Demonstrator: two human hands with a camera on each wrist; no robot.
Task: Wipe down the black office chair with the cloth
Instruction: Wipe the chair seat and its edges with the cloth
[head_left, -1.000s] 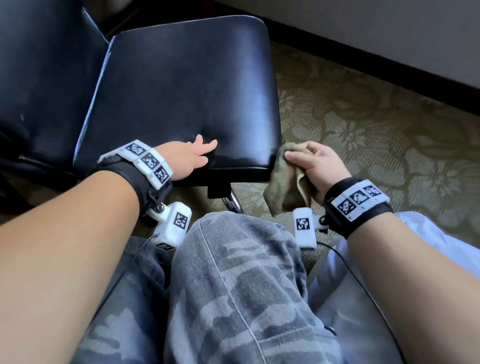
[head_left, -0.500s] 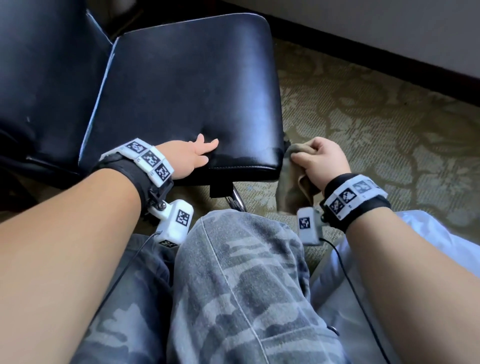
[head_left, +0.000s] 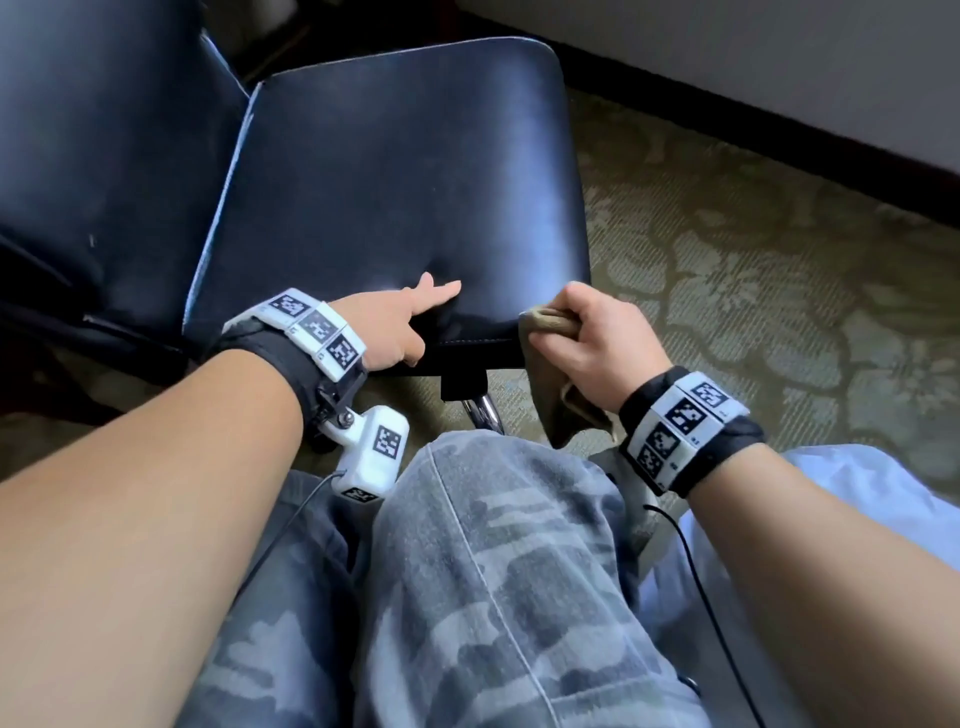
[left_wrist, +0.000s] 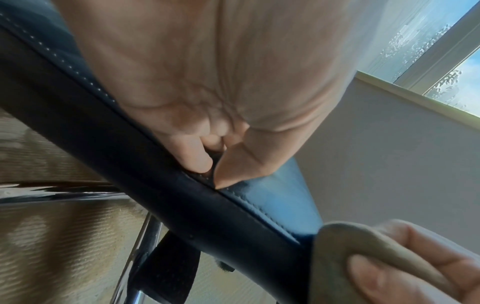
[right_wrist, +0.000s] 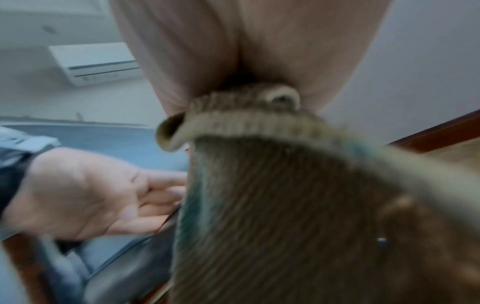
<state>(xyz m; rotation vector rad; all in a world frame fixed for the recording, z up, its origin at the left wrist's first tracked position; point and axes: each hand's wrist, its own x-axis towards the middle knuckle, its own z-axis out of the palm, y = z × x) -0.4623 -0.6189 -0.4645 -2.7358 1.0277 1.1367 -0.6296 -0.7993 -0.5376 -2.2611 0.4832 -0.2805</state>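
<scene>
Our right hand fingers curl round the bunched cloth, pressed on the black office chair seat's front edge. Left hand lies flat, fingers straight, steadying it. Cloth looks soft, limp; keep it bunched.

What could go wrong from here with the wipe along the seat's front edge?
1. The cloth is bunched in the right hand; much of it hangs loose, so little may touch the seat.
2. The left hand rests on the same front edge; wiping toward it could bump its fingers.
3. The area under that hand may go unwiped.
</scene>
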